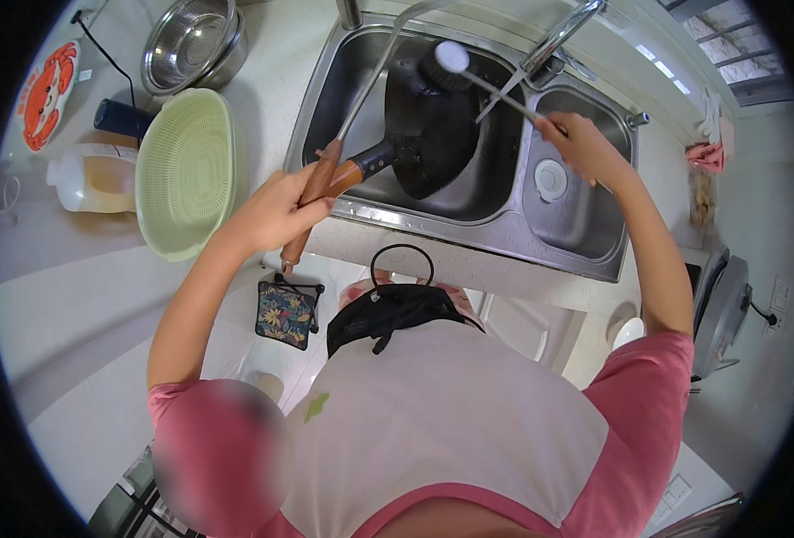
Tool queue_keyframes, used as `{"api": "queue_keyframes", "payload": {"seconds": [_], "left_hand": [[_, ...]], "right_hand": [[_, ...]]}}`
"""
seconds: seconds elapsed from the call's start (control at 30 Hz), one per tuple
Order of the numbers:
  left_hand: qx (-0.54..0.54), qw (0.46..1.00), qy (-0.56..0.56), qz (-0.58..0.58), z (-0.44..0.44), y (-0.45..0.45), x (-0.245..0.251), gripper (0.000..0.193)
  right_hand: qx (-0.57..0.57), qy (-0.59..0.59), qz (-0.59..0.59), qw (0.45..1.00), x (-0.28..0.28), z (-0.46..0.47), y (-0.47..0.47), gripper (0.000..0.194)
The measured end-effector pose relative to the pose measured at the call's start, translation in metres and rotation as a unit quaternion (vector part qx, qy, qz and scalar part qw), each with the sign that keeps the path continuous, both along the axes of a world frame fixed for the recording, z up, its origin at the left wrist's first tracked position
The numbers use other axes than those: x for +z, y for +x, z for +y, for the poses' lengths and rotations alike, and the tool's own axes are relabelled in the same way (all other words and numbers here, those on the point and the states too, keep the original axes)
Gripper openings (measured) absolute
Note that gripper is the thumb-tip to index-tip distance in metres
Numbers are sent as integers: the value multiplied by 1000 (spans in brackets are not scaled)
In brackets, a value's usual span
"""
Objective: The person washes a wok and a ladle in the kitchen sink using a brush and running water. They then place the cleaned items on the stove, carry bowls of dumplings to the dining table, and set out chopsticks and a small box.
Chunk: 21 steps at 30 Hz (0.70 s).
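Note:
My left hand [272, 210] grips two wooden handles together. One is the handle [346, 179] of a dark wok [437, 151], tilted inside the larger bowl of the steel sink [410, 214]. The other belongs to a long metal cooking utensil [365, 94], whose shaft slants up past the sink's back edge; its head cannot be made out. In my right hand [580, 149] is the grey handle of a long cleaning brush [452, 58]. Its white-topped head, with dark bristles, rests against the upper inside of the wok. Water [502, 96] runs from the faucet [562, 39] beside the brush handle.
A white drain strainer [550, 180] lies in the smaller sink bowl [575, 225]. On the left counter stand a pale green colander basket [188, 175], steel bowls [192, 47], a plastic jug [94, 178] and a dark blue cylinder [118, 118]. A grey appliance [723, 316] is at right.

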<state>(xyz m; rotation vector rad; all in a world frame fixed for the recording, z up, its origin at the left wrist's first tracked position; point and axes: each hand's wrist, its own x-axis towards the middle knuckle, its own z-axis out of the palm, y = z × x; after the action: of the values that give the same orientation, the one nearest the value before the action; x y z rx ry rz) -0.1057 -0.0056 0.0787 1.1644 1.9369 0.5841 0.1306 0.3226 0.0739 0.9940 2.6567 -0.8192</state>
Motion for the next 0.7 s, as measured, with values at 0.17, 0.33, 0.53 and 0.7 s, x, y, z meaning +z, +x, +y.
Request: {"api": "queue_keyframes", "payload": {"seconds": [0.17,0.33,0.53,0.7], "left_hand": [[-27,999,-16,43,-3,-4,7,30],[-70,991,-12,109,-2,-15,9,45],[-89,986,-5,143,-10,-29,-1,34],[-102,980,-24,169,-17,-35,-2,28]], "right_hand": [[18,-14,6,1000,-20,26,17,44],[-115,-98,-21,988,-17,32,19,45],[-52,-172,18,983,-27,43,16,49],[-117,-192,-34,974,-51,76,17,49]]}}
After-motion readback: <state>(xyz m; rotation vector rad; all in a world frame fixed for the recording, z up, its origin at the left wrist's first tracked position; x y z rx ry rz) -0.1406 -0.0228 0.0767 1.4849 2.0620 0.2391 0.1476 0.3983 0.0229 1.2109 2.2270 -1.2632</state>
